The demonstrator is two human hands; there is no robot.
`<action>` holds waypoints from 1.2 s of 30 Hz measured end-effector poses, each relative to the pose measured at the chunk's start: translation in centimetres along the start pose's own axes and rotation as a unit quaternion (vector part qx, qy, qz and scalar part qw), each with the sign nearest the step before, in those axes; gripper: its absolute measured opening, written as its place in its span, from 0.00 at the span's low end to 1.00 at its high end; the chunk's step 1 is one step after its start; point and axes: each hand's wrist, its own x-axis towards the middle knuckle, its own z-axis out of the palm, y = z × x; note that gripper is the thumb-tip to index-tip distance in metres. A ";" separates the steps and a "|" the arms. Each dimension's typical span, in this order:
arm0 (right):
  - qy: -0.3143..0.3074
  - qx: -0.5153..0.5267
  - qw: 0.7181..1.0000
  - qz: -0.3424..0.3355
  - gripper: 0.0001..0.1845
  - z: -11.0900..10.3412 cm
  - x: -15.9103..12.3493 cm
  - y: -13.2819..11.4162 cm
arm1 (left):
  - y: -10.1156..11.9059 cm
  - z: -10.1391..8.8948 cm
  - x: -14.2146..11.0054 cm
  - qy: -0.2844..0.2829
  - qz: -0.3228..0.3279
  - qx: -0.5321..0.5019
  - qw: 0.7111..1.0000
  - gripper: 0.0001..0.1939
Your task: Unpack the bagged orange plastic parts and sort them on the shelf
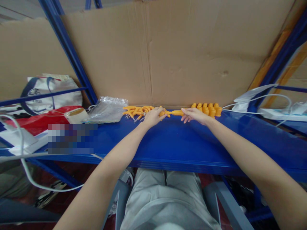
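Observation:
A slim orange plastic piece [176,112] lies in line between my two hands, low over the blue tabletop. My left hand [153,117] is closed on its knobbly, branched end, with fingers bent over it. At the other end, the thumb and forefinger of my right hand [193,115] meet the smooth bar, while the lower fingers hang loose. Beside my left hand lies a pile of orange branched pieces [134,111] with small metal chains [139,119]. Several rounded orange figures [211,109] stand in rows just behind my right hand, which partly hides them.
Cardboard [179,57] walls off the back of the blue table [163,140]. To the left are a clear plastic bag [107,108], a red bag [45,119], a white tote [55,92] and a white cable [26,169]. More white cables [242,111] run at the right.

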 end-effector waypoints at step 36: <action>-0.032 0.037 0.999 0.020 0.32 0.6 0.3 0.6 | 1.1 -0.7 -0.2 0.001 -0.015 0.041 0.999 0.17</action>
